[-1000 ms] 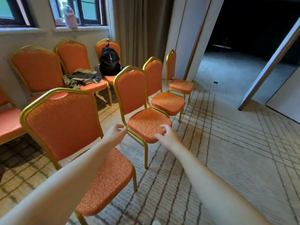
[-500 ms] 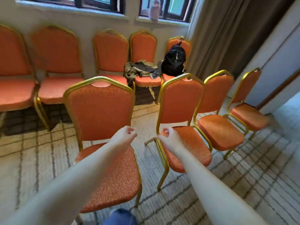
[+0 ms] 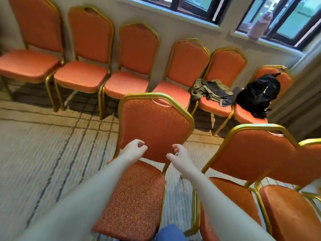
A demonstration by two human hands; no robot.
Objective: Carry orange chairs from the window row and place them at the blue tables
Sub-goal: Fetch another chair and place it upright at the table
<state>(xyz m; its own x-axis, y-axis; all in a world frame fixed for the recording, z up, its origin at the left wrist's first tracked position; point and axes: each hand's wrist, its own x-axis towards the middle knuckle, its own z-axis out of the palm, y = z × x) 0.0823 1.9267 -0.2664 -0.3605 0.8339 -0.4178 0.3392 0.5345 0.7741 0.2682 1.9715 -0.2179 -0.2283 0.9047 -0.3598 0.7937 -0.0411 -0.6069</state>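
Observation:
An orange chair with a gold frame (image 3: pixel 152 126) stands right in front of me, its back facing the window wall. My left hand (image 3: pixel 134 149) hovers before the lower left of its backrest, fingers loosely curled, holding nothing. My right hand (image 3: pixel 179 153) hovers at the lower right of the backrest, fingers half curled and empty. Neither hand touches the chair. A row of several orange chairs (image 3: pixel 83 73) lines the wall under the windows. No blue table is in view.
Two more orange chairs (image 3: pixel 251 153) stand close on my right. Olive and dark clothes (image 3: pixel 211 91) and a black backpack (image 3: pixel 258 94) lie on window-row chairs at the right. A pink bottle (image 3: pixel 258 25) sits on the sill. Patterned carpet (image 3: pixel 43 145) spreads to the left.
My view has swung left, so the window row now fills the top and the doorway is gone. Both hands moved from the right chair's seat to the nearest chair's backrest and loosened.

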